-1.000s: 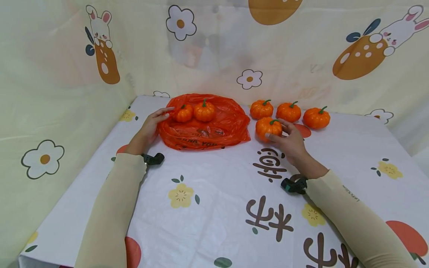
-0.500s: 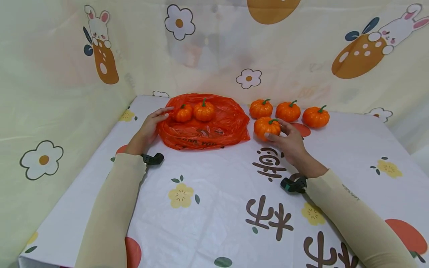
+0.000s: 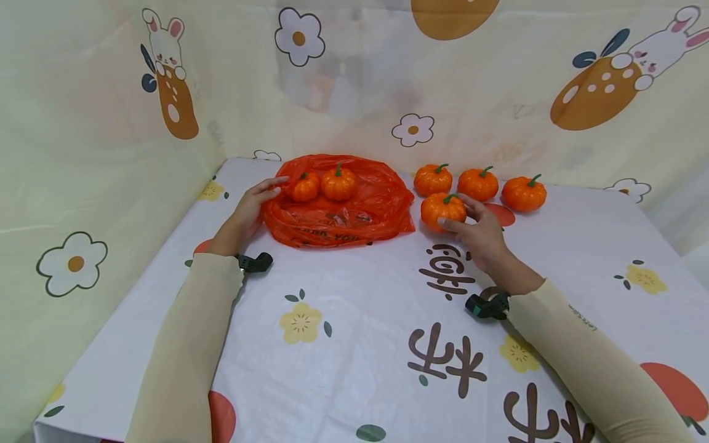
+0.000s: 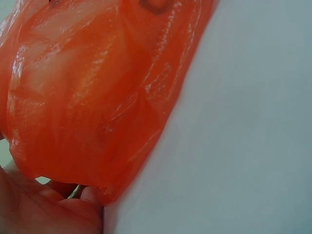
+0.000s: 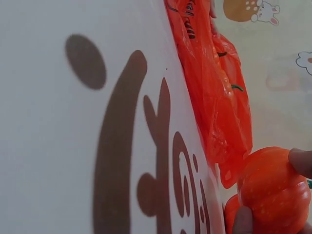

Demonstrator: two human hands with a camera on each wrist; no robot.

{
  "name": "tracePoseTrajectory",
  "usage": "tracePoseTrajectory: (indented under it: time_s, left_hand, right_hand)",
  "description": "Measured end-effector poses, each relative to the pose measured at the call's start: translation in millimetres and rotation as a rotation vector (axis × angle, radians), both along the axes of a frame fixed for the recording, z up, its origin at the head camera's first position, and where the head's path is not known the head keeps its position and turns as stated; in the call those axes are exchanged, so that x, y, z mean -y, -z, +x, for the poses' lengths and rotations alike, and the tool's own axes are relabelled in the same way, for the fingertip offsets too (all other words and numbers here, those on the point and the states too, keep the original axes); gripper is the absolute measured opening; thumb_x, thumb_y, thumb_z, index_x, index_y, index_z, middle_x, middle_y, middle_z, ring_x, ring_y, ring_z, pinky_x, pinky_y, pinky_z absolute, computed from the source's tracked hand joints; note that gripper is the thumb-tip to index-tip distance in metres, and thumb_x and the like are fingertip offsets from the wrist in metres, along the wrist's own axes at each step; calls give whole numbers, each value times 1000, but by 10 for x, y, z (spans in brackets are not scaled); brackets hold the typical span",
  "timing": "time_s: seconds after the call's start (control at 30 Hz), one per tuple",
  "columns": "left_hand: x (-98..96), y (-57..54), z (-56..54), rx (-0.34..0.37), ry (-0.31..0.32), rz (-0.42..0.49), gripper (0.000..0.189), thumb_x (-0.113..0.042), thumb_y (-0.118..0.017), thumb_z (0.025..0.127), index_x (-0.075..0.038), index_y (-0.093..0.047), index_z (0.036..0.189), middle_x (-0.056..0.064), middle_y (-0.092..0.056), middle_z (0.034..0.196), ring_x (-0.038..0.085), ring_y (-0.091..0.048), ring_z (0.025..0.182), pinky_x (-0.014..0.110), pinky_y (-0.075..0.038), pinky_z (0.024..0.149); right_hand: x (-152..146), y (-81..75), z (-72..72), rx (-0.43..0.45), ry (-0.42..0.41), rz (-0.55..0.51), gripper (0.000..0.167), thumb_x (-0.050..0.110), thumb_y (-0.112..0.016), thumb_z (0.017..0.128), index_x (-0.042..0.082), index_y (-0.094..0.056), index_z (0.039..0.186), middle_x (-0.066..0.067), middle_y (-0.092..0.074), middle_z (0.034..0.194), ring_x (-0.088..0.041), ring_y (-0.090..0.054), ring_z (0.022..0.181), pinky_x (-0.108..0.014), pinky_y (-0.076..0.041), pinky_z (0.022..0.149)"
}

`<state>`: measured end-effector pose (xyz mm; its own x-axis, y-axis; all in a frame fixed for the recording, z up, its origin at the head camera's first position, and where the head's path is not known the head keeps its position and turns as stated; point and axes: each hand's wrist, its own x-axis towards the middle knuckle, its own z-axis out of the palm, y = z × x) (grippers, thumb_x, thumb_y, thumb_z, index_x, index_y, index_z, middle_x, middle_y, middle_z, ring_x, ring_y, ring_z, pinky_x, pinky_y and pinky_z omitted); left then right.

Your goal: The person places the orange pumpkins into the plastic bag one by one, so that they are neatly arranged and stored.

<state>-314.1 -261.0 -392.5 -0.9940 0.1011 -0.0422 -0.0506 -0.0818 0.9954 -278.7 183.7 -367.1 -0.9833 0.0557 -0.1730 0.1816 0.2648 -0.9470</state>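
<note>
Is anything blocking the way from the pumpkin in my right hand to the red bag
Nothing visible stands between the held pumpkin and the red bag; the nearest loose pumpkin sits farther back.

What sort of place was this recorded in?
Likely a makeshift recording booth around a table: cartoon-printed sheets hang at the back and left, a patterned cloth covers the table, and dark wrist-worn devices are in view.

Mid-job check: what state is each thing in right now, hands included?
Bag: mouth open
Bagged pumpkins: two, stems up
Held pumpkin: outside the bag, stem up
Back pumpkins: three, on the table, stems up
Left hand: at the bag's left edge, grip unclear
Right hand: gripping the held pumpkin
</note>
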Motion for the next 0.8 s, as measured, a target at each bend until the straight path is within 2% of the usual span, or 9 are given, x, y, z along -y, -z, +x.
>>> tracePoseTrajectory:
  time_s: [0.23, 0.47, 0.8]
  left_hand:
    - [-5, -16, 14, 0, 3, -3, 40, -16, -44, 103, -15, -52, 142, -1, -34, 158, 21, -37, 142, 37, -39, 114]
    - [12, -4, 9, -3, 1, -8, 40, -16, -44, 103, -15, -53, 142, -1, -35, 157, 21, -37, 142, 37, -38, 115]
    - [26, 12, -9, 0, 5, -16, 39, -18, -45, 103, -17, -53, 142, -1, -35, 158, 21, -38, 142, 36, -40, 113]
  right_hand:
    - [18, -39, 8, -6, -17, -30, 77, 13, -70, 91, 24, -29, 155, -8, -24, 162, -29, -31, 145, -41, -46, 109]
    - [92, -72, -13, -29, -34, -45, 79, 16, -71, 91, 23, -26, 156, -8, -25, 161, -29, -36, 143, -32, -53, 98]
    - [226, -90, -78, -43, -31, -48, 80, 16, -71, 91, 23, -25, 156, -9, -24, 161, -31, -34, 145, -38, -50, 102]
